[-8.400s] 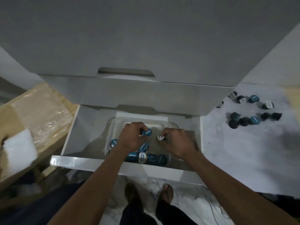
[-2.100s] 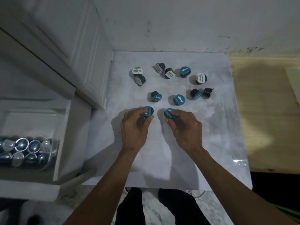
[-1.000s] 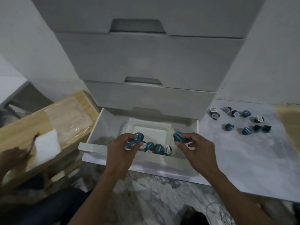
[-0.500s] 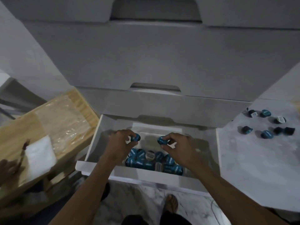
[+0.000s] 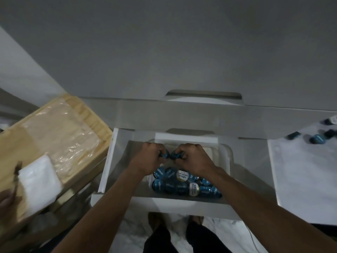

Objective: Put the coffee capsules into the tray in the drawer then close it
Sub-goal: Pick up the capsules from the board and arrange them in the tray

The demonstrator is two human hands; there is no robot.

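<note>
The fingers of the left hand are curled around a blue capsule, pinching it at the tips; only a sliver of its blue body shows between them. The fingers of the right hand are curled the same way around a second blue capsule. The 2 capsules sit just beside each other, nearly touching, held above the far half of the clear tray.

Both hands are knuckles-up over the tray, close together, with the forearms reaching in from the near edge of the open drawer. Under the wrists, the near half of the tray holds a pile of capsules, mostly blue with printed lids, 2 with pale lids among them, packed against one another. The tray lies inside the white drawer, toward its right side, and the drawer is pulled well out from the white cabinet.

To the right, on the pale tabletop, a few loose capsules lie well apart from the drawer near the frame's edge. To the left stands a wooden board covered in clear film, with a white cloth on its near end; another person's hand rests at that corner. Below the drawer the person's feet stand on a marbled floor.
</note>
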